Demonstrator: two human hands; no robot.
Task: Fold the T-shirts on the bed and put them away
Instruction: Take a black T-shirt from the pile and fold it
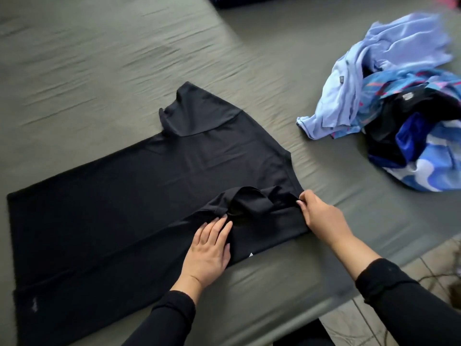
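On wrinkled bed [99, 58]: smooth black T-shirt [124, 196], flat.

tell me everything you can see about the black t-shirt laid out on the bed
The black t-shirt is plain, matte, soft-looking fabric, spread mostly flat on the grey-green bed sheet. One sleeve points away from the person; the near sleeve and side are folded in over the body, bunched at the fold. A small white mark shows at its near edge. The left hand rests flat on the folded part; the right hand pinches its edge.
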